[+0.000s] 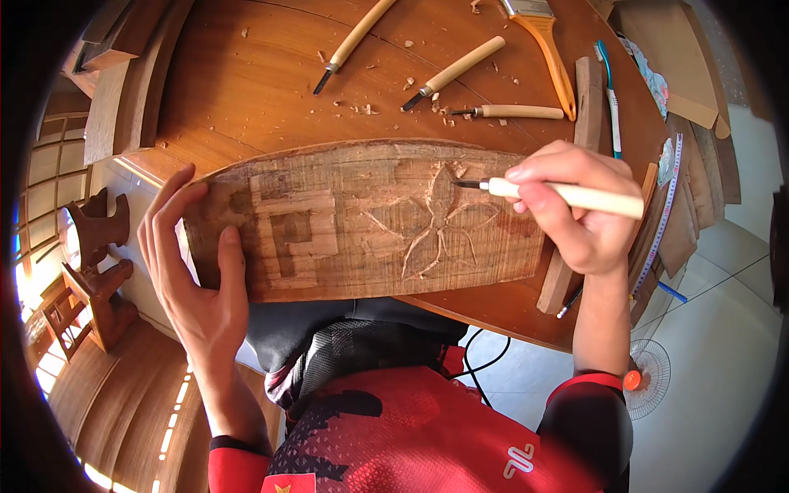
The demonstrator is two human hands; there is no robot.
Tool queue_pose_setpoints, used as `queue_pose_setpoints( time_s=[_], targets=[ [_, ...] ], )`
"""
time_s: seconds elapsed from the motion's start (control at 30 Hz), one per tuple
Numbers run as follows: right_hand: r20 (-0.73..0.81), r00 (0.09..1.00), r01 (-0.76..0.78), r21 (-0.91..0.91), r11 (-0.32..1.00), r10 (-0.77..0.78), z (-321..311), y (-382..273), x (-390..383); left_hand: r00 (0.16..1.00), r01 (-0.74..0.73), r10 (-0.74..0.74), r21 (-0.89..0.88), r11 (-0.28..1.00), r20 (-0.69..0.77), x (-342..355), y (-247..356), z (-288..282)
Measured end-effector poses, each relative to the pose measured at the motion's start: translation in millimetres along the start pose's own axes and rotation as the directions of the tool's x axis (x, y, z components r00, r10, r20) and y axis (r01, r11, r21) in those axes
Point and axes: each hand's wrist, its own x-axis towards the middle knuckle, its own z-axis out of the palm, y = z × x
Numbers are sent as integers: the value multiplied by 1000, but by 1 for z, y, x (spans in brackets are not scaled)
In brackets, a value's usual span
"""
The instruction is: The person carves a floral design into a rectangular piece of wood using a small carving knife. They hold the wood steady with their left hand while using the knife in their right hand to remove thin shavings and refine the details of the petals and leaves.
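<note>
Wooden plank [362, 222] steadied at its left edge by left hand [197, 263], fingers spread — right hand [575, 205] gripping chisel [567, 195], tip seemingly touching carved flower [440, 222].

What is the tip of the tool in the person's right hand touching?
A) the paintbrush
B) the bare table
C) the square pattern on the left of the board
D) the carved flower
D: the right hand holds a carving tool whose metal tip rests on a petal of the carved flower, while the left hand steadies the board.
</note>
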Motion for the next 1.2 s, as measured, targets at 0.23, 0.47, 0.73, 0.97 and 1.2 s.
queue_pose_setpoints(
  time_s=[0.23,0.47,0.73,0.97,1.2],
  targets=[
    [-28,1000,5,83,997,-3,0,14,8,968,-206,214,-70,976,130,36,52,9],
    [12,996,92,42,995,-93,-2,17,17,907,-318,331,-89,944,260,40,61,28],
    [105,972,205,63,977,-211,-9,22,25,907,-316,325,-77,946,267,40,60,29],
    [115,973,194,57,979,-200,-12,24,15,913,-310,325,-96,946,246,38,57,34],
    [147,965,214,48,976,-219,-13,20,13,917,-296,303,-69,953,258,38,64,29]
  ],
)
